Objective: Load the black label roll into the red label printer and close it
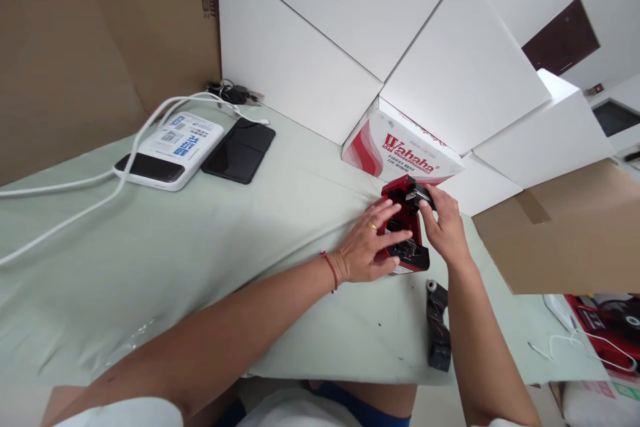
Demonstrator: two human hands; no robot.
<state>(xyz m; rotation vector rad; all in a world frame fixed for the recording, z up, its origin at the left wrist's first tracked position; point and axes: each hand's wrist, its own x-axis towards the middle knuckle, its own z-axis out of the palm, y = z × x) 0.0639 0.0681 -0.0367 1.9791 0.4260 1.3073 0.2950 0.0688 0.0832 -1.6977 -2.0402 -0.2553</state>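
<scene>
A red and black casing [419,260] lies on the cloth-covered table, its hollow side facing up with dark parts and what look like wires inside. Across it from the left reaches my left hand [373,243], fingers spread and resting on its edge and over the hollow. My right hand [447,223] is closed around a small black part [421,195] with a shiny metal bit, at the far end of the casing. Whether that part is attached to the casing, I cannot tell. Nearer to me, beside my right forearm, lies a dark, irregular black piece [438,327] with a round metal end.
Behind the casing stands a white and red Wahaha box [400,147] against white panels [300,47]. To the left are a white power bank [175,147], a black phone [239,150], keys [235,92] and white cables [135,147]. Cardboard [560,233] borders the right side.
</scene>
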